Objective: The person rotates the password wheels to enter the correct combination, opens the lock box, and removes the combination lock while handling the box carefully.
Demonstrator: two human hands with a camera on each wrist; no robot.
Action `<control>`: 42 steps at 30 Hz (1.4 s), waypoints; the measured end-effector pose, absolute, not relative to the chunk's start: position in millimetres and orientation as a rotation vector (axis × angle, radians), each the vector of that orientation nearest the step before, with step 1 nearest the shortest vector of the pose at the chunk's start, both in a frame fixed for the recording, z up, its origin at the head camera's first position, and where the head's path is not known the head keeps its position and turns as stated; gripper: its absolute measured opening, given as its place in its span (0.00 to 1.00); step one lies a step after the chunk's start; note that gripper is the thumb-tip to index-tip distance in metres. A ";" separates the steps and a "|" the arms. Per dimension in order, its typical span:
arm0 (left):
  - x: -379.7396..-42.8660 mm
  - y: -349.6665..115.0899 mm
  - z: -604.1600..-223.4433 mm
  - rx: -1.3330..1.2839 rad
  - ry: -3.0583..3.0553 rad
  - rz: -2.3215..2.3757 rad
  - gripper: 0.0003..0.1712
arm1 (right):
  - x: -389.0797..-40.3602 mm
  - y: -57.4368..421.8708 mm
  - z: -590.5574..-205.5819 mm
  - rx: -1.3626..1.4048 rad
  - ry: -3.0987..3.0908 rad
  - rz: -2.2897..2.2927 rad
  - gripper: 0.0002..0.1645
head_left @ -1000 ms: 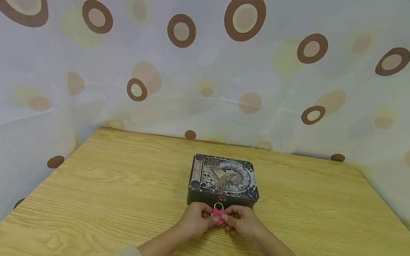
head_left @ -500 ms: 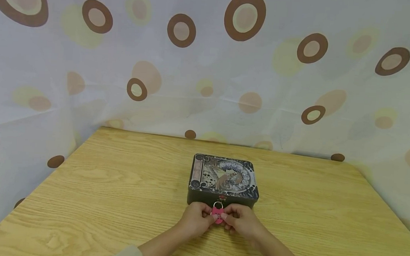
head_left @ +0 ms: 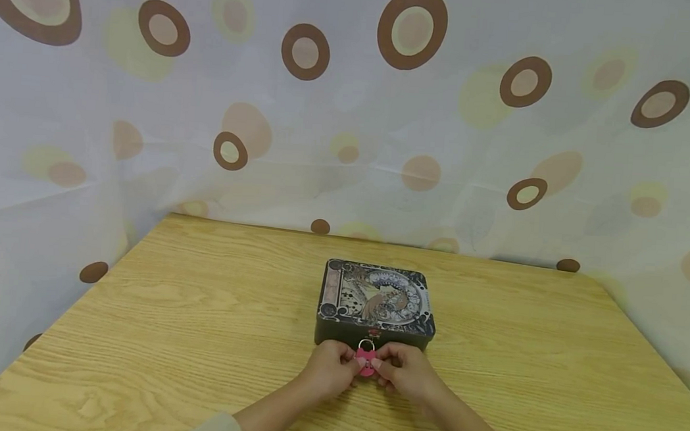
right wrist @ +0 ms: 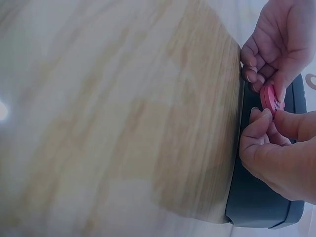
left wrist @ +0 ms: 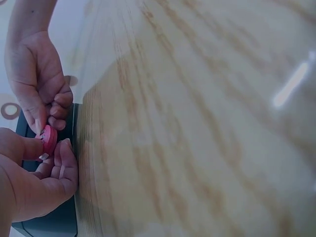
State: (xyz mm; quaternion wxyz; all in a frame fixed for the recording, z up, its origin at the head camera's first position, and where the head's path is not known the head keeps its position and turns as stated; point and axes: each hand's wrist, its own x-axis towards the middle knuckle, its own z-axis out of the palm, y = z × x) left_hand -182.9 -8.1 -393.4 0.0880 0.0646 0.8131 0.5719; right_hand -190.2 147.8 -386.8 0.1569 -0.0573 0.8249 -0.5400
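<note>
A pink combination padlock (head_left: 364,369) with a metal shackle (head_left: 367,343) is held upright just in front of a dark tin box (head_left: 375,296). The left hand (head_left: 331,371) pinches the padlock's left side, its thumb over the face near the small number dials. From the other side the right hand (head_left: 409,372) pinches it too, thumb also on the face. In the left wrist view the padlock (left wrist: 48,140) shows edge-on between both hands' fingertips. The right wrist view shows dials on the face of the padlock (right wrist: 271,100), partly covered by the thumbs.
The box has a printed picture lid and a red-and-metal clasp (head_left: 374,334) at its front. It stands on a wood-grain table (head_left: 209,299). Behind and at the sides hangs a pale sheet (head_left: 351,110) with brown and yellow oval patterns.
The padlock has shifted very slightly up and left in the hands. Both thumbs have moved a little on its face; the box has stayed in place.
</note>
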 end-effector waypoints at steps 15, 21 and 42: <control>-184.8 -9.6 -395.2 0.236 2.343 1.757 0.08 | -191.8 148.6 -389.0 -0.180 2.384 -1.518 0.09; -184.5 -10.8 -395.4 0.254 2.308 1.756 0.06 | -190.8 148.1 -386.7 -0.150 2.357 -1.536 0.08; -185.6 -7.5 -393.7 0.178 2.254 1.784 0.09 | -189.9 148.7 -384.9 -0.159 2.331 -1.541 0.08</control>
